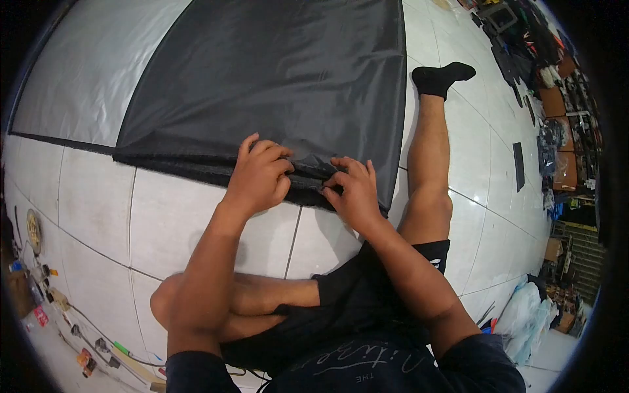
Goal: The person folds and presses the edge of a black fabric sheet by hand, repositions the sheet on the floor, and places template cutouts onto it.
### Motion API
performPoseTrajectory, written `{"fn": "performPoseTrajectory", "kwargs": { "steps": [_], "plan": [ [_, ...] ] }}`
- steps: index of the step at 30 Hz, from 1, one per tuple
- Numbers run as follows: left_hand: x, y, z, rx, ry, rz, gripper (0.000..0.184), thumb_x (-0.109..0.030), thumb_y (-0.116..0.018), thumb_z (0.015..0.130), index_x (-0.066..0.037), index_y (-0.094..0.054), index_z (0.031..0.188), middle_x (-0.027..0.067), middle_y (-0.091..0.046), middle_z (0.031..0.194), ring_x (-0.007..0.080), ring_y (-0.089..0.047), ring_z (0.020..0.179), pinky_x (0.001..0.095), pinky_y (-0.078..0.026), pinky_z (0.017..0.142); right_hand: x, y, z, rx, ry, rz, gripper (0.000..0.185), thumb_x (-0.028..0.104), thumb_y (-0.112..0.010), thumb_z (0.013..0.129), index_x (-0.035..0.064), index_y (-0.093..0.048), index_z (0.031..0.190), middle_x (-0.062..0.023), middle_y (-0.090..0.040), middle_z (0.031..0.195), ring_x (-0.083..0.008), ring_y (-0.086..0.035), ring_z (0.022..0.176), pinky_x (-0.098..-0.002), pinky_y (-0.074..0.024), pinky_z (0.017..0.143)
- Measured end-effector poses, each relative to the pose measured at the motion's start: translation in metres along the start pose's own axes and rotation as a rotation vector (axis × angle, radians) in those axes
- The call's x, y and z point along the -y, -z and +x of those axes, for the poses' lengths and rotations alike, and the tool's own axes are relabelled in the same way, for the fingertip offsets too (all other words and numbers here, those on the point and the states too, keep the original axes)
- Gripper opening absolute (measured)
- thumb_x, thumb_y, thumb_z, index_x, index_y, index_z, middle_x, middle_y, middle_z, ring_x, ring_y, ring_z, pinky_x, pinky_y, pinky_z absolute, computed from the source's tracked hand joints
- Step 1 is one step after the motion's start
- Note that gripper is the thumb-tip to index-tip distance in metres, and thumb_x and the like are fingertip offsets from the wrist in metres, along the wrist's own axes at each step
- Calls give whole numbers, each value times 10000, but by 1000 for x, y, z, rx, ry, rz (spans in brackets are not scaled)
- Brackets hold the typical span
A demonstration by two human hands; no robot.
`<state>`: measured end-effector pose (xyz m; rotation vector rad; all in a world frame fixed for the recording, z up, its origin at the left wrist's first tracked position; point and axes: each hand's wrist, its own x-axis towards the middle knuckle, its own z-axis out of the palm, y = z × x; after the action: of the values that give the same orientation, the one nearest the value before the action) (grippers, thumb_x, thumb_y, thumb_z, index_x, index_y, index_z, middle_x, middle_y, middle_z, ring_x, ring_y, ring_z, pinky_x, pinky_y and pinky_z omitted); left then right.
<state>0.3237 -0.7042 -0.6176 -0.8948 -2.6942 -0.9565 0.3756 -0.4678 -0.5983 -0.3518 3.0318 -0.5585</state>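
Observation:
A large sheet of black fabric (262,78) lies spread over the floor in front of me, its near edge made of several stacked layers with a frayed-looking border. My left hand (259,175) has its fingers curled over this edge near the middle, with thumb and fingers closed on the cloth. To the right, my right hand (354,190) pinches the layered edge between thumb and fingers. Between the two hands the layers part slightly and a fold shows. The fingertips of both hands are partly hidden by the cloth.
Silver-grey sheeting (98,65) adjoins the black fabric on the left. My outstretched leg (429,144) lies along its right side on white floor tiles (196,209). Shelves with boxes (563,131) and a plastic bag (521,321) stand far right; cords and tools (85,360) lie lower left.

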Motion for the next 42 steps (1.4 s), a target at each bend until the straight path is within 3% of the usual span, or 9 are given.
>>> {"fn": "performPoseTrajectory", "kwargs": {
  "steps": [2,9,12,17,21,27,33,38,42],
  "plan": [
    [-3,8,0,113,78,-70,151,-69,-686,801,-75,-804,894,74,-718,1216,250,-568,1263,537,-263,1226,-1,3,5,60,-116,147,198,250,-829,808,70,-763,857,-122,-629,1353,-323,-518,1339,-653,-198,1197],
    [3,3,0,154,80,-59,118,-137,-750,851,-80,-815,933,52,-712,1230,239,-571,1256,548,-226,1246,-3,4,5,25,-144,183,266,314,-840,833,64,-751,824,-119,-647,1320,-321,-575,1260,-621,-238,1188],
    [4,-2,0,103,90,-49,99,-138,-754,860,-90,-808,929,45,-712,1198,234,-569,1255,545,-223,1246,-5,2,3,36,-95,129,170,225,-783,870,67,-756,926,-128,-621,1365,-312,-554,1293,-640,-232,1192],
    [5,-14,1,-120,48,34,94,-85,-731,867,-92,-702,956,24,-711,1081,228,-629,1142,539,-286,1213,1,1,-10,-101,231,-73,166,91,-718,857,77,-709,1022,-165,-572,1431,-377,-514,1374,-666,-266,1187],
    [8,-23,-1,-117,79,1,152,-39,-705,865,-92,-651,997,25,-707,1047,231,-659,1056,533,-321,1189,5,-5,-14,-74,269,-62,153,96,-709,862,78,-719,1014,-180,-556,1449,-411,-458,1429,-691,-236,1188],
    [8,-26,-3,-169,19,51,219,-11,-697,834,-132,-658,1013,7,-695,990,206,-657,996,524,-362,1160,4,-8,-19,-33,214,-134,125,173,-745,853,77,-758,932,-172,-558,1454,-397,-404,1466,-734,-210,1167],
    [10,-16,-4,-59,-23,22,152,-1,-683,828,-123,-739,898,22,-726,1102,196,-650,1078,540,-319,1195,1,0,-5,78,3,6,177,254,-772,872,100,-792,956,-129,-598,1420,-365,-452,1414,-702,-197,1183],
    [3,-3,-2,75,50,-25,88,-87,-732,838,-116,-805,877,7,-738,1167,179,-626,1160,555,-250,1238,-2,6,-1,44,-61,133,164,245,-744,925,83,-769,924,-121,-632,1351,-312,-505,1366,-670,-205,1190],
    [0,-2,-1,35,20,-31,63,-142,-757,849,-108,-801,878,-2,-739,1125,183,-627,1150,569,-248,1235,-9,-2,-2,4,-32,147,188,250,-745,923,69,-759,973,-120,-639,1327,-301,-517,1353,-675,-211,1184]
  ]
}}
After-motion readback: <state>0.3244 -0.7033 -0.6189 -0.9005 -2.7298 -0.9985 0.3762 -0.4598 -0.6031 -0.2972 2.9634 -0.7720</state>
